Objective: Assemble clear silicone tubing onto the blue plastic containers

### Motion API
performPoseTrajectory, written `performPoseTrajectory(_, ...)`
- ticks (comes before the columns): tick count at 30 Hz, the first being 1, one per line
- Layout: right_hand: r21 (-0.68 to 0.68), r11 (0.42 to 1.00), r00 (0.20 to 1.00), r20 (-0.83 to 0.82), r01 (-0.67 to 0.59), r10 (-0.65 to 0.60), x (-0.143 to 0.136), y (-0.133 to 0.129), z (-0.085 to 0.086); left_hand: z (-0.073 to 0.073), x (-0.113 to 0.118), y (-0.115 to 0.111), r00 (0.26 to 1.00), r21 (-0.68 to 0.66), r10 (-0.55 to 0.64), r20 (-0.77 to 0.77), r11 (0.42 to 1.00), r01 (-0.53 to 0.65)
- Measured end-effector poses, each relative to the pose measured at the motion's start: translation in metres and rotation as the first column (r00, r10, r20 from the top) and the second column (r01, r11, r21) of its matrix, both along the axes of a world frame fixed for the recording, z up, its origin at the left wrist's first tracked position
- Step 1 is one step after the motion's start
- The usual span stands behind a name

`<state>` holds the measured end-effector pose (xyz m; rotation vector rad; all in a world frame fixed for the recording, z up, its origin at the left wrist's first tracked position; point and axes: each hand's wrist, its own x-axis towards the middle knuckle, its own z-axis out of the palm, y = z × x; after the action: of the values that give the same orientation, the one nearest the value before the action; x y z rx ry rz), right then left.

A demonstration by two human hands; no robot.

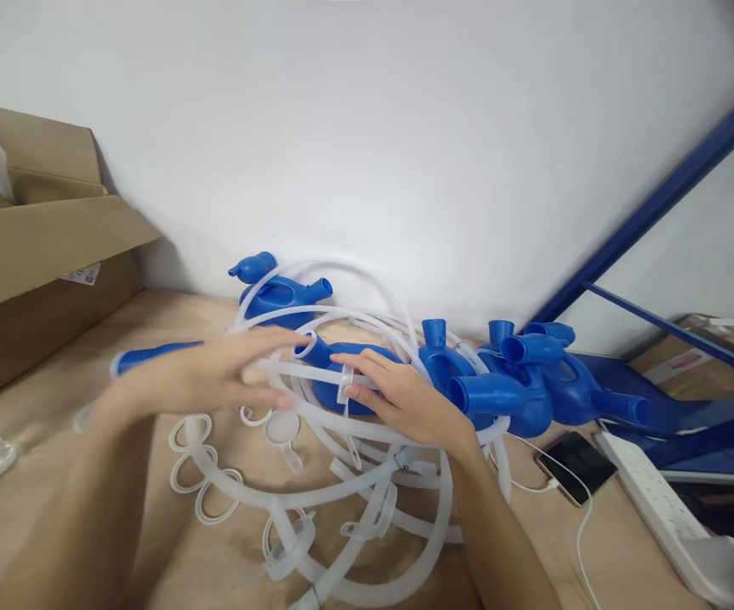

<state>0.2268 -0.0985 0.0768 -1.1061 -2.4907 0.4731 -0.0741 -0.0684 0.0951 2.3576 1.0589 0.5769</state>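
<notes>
My right hand [405, 398] pinches a translucent white plastic cap [345, 384] with a hanging strap between thumb and fingers, beside a ribbed length of white tube [303, 370]. My left hand [208, 370], slightly smeared by motion, is open with thumb and fingers apart, its fingertips close to that tube. Whether they touch it is unclear. Just behind both hands lies a blue plastic bottle [367, 349], partly hidden by them. Coiled white tubing [367, 590] spreads below and around my hands, with another translucent cap [282, 428] and several white rings [192, 472].
Several blue handled bottles [513, 398] cluster at right, others [278, 296] at the back. An open cardboard box [42, 246] stands left. A phone [575, 466] with a cable and a power strip [653, 500] lie right, near a blue metal frame [659, 191].
</notes>
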Motion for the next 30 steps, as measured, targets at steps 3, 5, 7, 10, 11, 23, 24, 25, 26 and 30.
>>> performPoseTrajectory(3,0.058,0.998,0.998,-0.057,0.040,-0.036,0.002,0.000,0.000,-0.002,0.047,-0.011,0.989,-0.009,-0.147,0.017,0.989,0.147)
performPoseTrajectory(5,0.044,0.996,0.996,-0.061,0.074,-0.071,0.007,0.001,0.001,-0.007,0.060,-0.010,0.985,0.003,-0.166,0.054,0.986,0.166)
performPoseTrajectory(7,0.034,0.995,0.991,-0.099,0.095,-0.091,0.012,0.001,0.002,-0.011,0.063,-0.004,0.976,-0.053,-0.209,0.061,0.976,0.212)
performPoseTrajectory(10,0.049,0.988,0.961,-0.245,0.143,-0.127,0.017,0.001,0.006,-0.020,0.058,0.007,0.967,-0.176,-0.254,0.015,0.951,0.253)
performPoseTrajectory(11,0.044,0.984,0.939,-0.306,0.176,-0.154,0.018,0.000,0.007,-0.023,0.057,0.010,0.966,-0.198,-0.260,-0.009,0.947,0.253)
performPoseTrajectory(23,-0.258,0.937,0.740,-0.673,-0.234,-0.001,0.036,0.020,-0.008,-0.018,0.053,0.021,0.911,-0.069,-0.047,0.410,0.994,0.083)
performPoseTrajectory(24,-0.306,0.917,0.805,-0.593,-0.256,0.027,0.036,0.021,-0.010,-0.017,0.051,0.022,0.880,-0.059,-0.006,0.475,0.998,0.039)
performPoseTrajectory(25,-0.344,0.907,0.871,-0.489,-0.244,0.049,0.035,0.022,-0.013,-0.015,0.049,0.022,0.847,-0.042,0.029,0.531,0.999,-0.007)
performPoseTrajectory(26,-0.354,0.914,0.928,-0.367,-0.197,0.058,0.033,0.022,-0.017,-0.014,0.047,0.022,0.812,-0.014,0.048,0.581,0.999,-0.049)
performPoseTrajectory(30,-0.068,0.995,0.997,0.031,0.078,-0.076,0.020,0.032,-0.035,-0.004,0.031,0.018,0.663,0.230,-0.032,0.748,0.949,-0.214)
